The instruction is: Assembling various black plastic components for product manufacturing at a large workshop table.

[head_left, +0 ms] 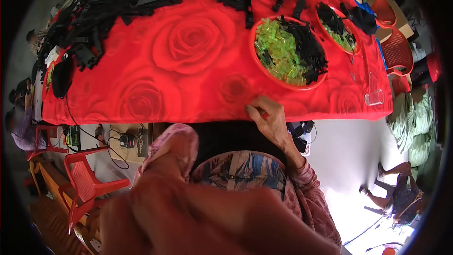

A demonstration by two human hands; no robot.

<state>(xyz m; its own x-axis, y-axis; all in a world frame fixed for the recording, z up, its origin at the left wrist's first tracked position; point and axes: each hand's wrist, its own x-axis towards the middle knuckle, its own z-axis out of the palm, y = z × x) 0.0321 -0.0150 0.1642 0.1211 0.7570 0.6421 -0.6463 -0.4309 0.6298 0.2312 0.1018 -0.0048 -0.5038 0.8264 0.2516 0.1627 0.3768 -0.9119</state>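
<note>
My right hand (pixel 268 117) rests at the front edge of the table, its fingers curled and its thumb bent toward them. Red shows in the gap; whether the fingers hold anything small is hidden. Just beyond it stands an orange-rimmed basin (pixel 253 53) with yellow-green translucent pieces (pixel 278 49) on its left side and black plastic parts (pixel 311 52) on its right. My left hand (pixel 165 212) is raised very close to the camera, large and blurred. Its pink patterned sleeve (pixel 172 137) lies farther off, and its fingers cannot be made out clearly.
A red rose-print cloth (pixel 188 71) covers the table. Long black plastic pieces (pixel 127 0) are heaped along the far left. A second basin (pixel 358 45) and a clear cup (pixel 374 97) stand at right. Red chairs (pixel 85 179) and cables lie around; people are nearby.
</note>
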